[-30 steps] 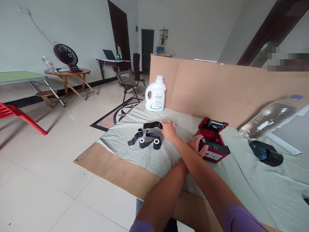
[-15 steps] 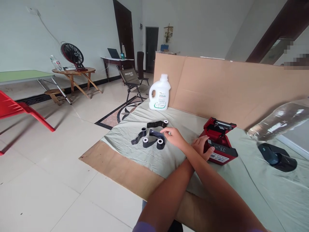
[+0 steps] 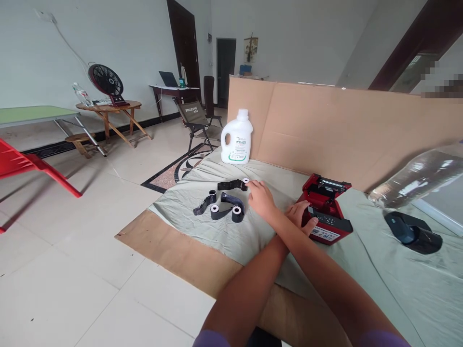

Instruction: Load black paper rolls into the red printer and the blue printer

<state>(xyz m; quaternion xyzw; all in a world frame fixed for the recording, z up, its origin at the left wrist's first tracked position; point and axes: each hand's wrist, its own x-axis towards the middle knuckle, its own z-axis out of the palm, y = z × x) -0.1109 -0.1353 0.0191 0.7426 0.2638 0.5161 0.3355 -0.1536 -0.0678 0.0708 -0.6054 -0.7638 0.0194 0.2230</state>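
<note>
My forearms cross. My left hand (image 3: pixel 299 215) rests on the near left side of a small red-and-black machine, apparently a printer (image 3: pixel 327 224), fingers on its top edge and thumb on its front. The printer's lid is raised, and a label with square codes is on its front. My right hand (image 3: pixel 261 198) reaches over the left wrist, its bent fingers at the white-cored end of the farthest black ribbon roll (image 3: pixel 233 185); firm contact cannot be made out. Nearer lie a partly unwound black ribbon (image 3: pixel 205 203) and another black ribbon wound on two white cores (image 3: pixel 238 215).
A white jug (image 3: pixel 237 137) stands behind the ribbons, against a cardboard panel (image 3: pixel 318 130). To the right are a black object (image 3: pixel 412 233) and a clear plastic bag (image 3: pixel 415 180). A pale green cloth (image 3: pixel 202 236) covers the surface; its cardboard edge (image 3: pixel 162 246) shows at the left.
My right hand has moved from the curved middle ribbon back to the farthest roll. My left hand stays on the printer. The whole view has shifted slightly.
</note>
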